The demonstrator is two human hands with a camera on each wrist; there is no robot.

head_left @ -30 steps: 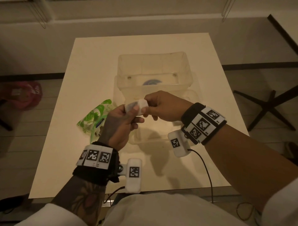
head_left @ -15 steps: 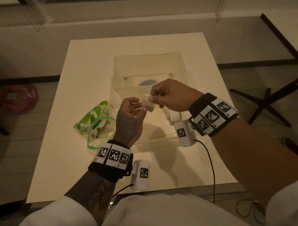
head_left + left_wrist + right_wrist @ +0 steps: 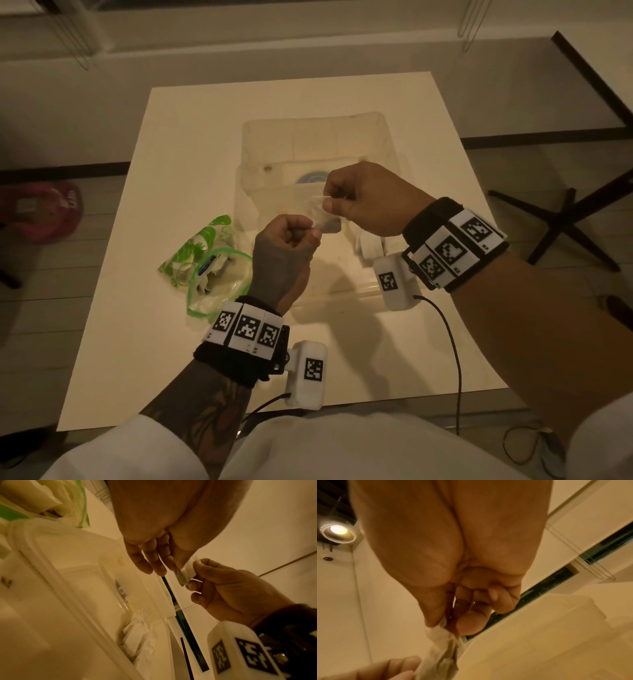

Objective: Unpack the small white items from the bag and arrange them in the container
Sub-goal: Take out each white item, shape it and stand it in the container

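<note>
container (image 3: 315, 144) mid-table (image 3: 171, 342) | bag (image 3: 209, 274) left of container | packets (image 3: 140, 635) inside container, near-right corner

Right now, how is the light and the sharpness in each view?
Head view: dim, warm light, hands cast shadows on the table. Left wrist view: the clear container is close and blurred. Right wrist view: a ceiling lamp glares, and the right hand is soft.

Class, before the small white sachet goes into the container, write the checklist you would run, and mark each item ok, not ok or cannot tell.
1. Small white sachet held: ok, pinched by right hand and left hand.
2. Sachet above clear container: ok.
3. Container open: ok.
4. Room beside earlier sachets: ok.
5. Green bag open for more: ok.
6. Sachet intact: cannot tell.
</note>
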